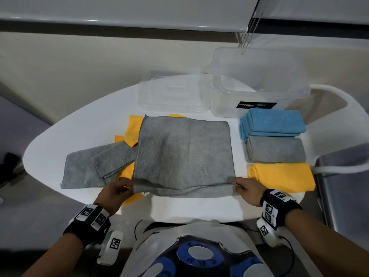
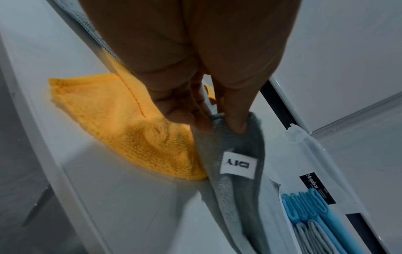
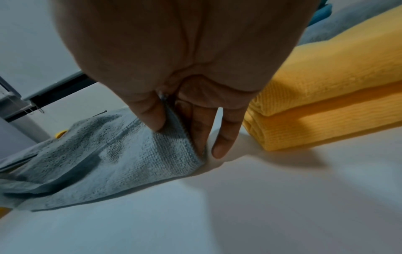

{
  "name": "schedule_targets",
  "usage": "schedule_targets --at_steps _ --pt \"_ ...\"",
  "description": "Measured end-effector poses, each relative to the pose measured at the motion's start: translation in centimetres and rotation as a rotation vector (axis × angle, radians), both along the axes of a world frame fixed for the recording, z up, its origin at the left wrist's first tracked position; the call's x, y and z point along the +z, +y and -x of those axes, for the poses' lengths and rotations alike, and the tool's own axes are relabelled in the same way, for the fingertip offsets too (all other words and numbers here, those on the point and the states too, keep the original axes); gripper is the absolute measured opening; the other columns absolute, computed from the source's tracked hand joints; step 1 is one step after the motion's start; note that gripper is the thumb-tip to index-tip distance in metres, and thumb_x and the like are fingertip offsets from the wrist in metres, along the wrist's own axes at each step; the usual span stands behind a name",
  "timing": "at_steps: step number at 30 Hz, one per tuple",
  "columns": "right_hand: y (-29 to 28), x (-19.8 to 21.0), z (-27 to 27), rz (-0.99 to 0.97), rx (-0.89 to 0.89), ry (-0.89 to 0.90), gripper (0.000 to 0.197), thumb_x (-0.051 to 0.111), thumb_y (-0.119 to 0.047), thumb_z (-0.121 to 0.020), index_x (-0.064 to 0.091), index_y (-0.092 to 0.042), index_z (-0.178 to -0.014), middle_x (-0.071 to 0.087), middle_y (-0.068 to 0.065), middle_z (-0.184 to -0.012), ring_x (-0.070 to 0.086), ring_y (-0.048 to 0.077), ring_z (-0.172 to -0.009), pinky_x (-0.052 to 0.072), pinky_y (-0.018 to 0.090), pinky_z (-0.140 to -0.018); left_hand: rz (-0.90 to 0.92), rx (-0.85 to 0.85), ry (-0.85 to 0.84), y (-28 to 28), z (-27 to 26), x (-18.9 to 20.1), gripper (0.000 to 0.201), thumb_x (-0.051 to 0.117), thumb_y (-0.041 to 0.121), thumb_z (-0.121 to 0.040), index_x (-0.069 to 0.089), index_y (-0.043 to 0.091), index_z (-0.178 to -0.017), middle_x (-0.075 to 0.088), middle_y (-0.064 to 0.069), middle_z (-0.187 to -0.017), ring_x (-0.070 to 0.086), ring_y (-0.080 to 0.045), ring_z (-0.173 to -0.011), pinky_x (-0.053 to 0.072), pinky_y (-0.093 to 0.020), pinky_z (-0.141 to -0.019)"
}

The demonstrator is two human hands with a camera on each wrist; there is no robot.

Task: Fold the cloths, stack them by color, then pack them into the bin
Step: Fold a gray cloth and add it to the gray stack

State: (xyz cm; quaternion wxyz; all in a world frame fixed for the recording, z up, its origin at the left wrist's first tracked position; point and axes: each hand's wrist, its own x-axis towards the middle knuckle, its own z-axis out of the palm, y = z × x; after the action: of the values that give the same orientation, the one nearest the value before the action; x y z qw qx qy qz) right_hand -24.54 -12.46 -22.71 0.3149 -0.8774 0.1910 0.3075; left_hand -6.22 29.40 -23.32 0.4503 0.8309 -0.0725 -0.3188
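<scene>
A grey cloth (image 1: 183, 154) lies spread in the middle of the white table (image 1: 199, 206), its near edge doubled over. My left hand (image 1: 127, 185) pinches its near left corner (image 2: 219, 123), close to a white DIY label (image 2: 238, 165). My right hand (image 1: 236, 185) pinches the near right corner (image 3: 174, 127). At the right stand folded stacks: blue (image 1: 273, 122), grey (image 1: 274, 149) and yellow (image 1: 281, 175). The clear bin (image 1: 257, 82) stands behind them.
A second grey cloth (image 1: 95, 166) lies crumpled at the left over loose yellow cloths (image 1: 131, 128). The bin's clear lid (image 1: 173, 94) lies at the back. A blind's bead chain (image 1: 247, 37) hangs over the bin. A chair (image 1: 343, 182) stands at the right.
</scene>
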Motion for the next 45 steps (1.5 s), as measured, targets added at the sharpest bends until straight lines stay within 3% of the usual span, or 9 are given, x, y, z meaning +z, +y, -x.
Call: schedule_targets --at_steps 5,10,14,17,24,30,36,40,45 --pt "-0.2 0.5 0.0 0.039 -0.013 0.048 0.027 0.047 -0.020 -0.100 0.047 -0.027 -0.074 0.051 -0.013 -0.083 0.051 0.012 -0.076 0.037 0.012 -0.061 0.061 0.115 -0.006 -0.4 -0.1 -0.1 0.026 0.071 0.018 -0.087 0.064 -0.003 -0.073 0.068 0.002 -0.090 0.061 -0.008 -0.084 0.043 -0.016 -0.076" --pt "-0.2 0.2 -0.7 0.116 -0.035 -0.004 0.025 0.044 -0.018 -0.099 0.055 -0.015 -0.122 0.062 0.004 -0.095 0.048 0.004 -0.063 0.033 0.013 -0.050 -0.012 0.144 0.071 -1.4 -1.4 -0.8 0.038 0.072 0.037 -0.078 0.059 0.003 -0.068 0.058 -0.005 -0.063 0.054 -0.022 -0.061 0.045 -0.035 -0.067" --pt "0.0 -0.3 -1.6 0.146 -0.107 -0.067 0.020 0.045 -0.014 -0.097 0.053 -0.016 -0.115 0.047 -0.007 -0.069 0.046 0.009 -0.060 0.031 0.015 -0.051 -0.113 0.135 -0.016 -1.9 -2.5 -2.1 0.029 0.061 0.052 -0.077 0.061 0.024 -0.069 0.063 -0.003 -0.063 0.059 -0.026 -0.059 0.052 -0.041 -0.061" --pt "0.0 -0.5 -2.1 0.212 -0.109 -0.059 0.016 0.045 -0.012 -0.096 0.042 -0.027 -0.091 0.040 -0.009 -0.069 0.042 0.009 -0.062 0.030 0.015 -0.054 -0.242 0.070 -0.111 -2.6 -3.0 -2.0 0.023 0.056 0.041 -0.093 0.060 0.023 -0.079 0.067 -0.004 -0.069 0.063 -0.026 -0.061 0.053 -0.036 -0.059" --pt "-0.4 -1.6 -2.5 0.229 -0.239 -0.099 0.005 0.051 -0.012 -0.095 0.053 -0.007 -0.095 0.053 0.006 -0.078 0.057 0.030 -0.082 0.035 0.024 -0.057 -0.399 0.026 -0.191 -4.4 -3.8 -1.6 0.021 0.053 0.037 -0.096 0.059 0.019 -0.089 0.062 -0.003 -0.074 0.058 -0.022 -0.069 0.037 -0.028 -0.056" --pt "-0.5 -2.2 -2.9 0.315 -0.302 -0.090 0.012 0.056 -0.022 -0.093 0.045 -0.024 -0.097 0.052 0.003 -0.089 0.048 0.022 -0.082 0.038 0.026 -0.073 -0.488 0.008 -0.229 -5.3 -4.5 -2.1 0.024 0.051 0.036 -0.097 0.061 0.016 -0.103 0.063 -0.006 -0.088 0.053 -0.023 -0.077 0.038 -0.029 -0.066" --pt "-0.6 -3.3 -3.3 0.391 -0.183 -0.066 0.013 0.046 -0.005 -0.094 0.043 -0.009 -0.082 0.044 0.004 -0.076 0.042 0.021 -0.073 0.034 0.012 -0.048 -0.554 0.009 -0.245 -5.8 -4.5 -2.1 0.029 0.049 0.036 -0.097 0.063 0.013 -0.109 0.068 -0.013 -0.101 0.062 -0.034 -0.092 0.041 -0.030 -0.068" --pt "-0.3 -3.2 -3.2 0.349 -0.297 -0.083 0.013 0.053 -0.021 -0.094 0.051 -0.017 -0.106 0.053 0.005 -0.092 0.048 0.022 -0.083 0.039 0.027 -0.074 -0.589 -0.018 -0.247 -6.0 -4.7 -2.2 0.032 0.048 0.036 -0.097 0.063 0.013 -0.113 0.068 -0.015 -0.102 0.063 -0.035 -0.092 0.046 -0.032 -0.070" --pt "-0.1 -2.3 -3.5 0.309 -0.327 -0.119 0.025 0.053 -0.020 -0.092 0.050 -0.013 -0.116 0.063 0.012 -0.101 0.061 0.031 -0.095 0.044 0.031 -0.075 -0.576 -0.014 -0.258 -6.3 -4.8 -1.9 0.028 0.052 0.032 -0.095 0.064 0.010 -0.107 0.067 -0.017 -0.101 0.062 -0.036 -0.092 0.047 -0.034 -0.072"
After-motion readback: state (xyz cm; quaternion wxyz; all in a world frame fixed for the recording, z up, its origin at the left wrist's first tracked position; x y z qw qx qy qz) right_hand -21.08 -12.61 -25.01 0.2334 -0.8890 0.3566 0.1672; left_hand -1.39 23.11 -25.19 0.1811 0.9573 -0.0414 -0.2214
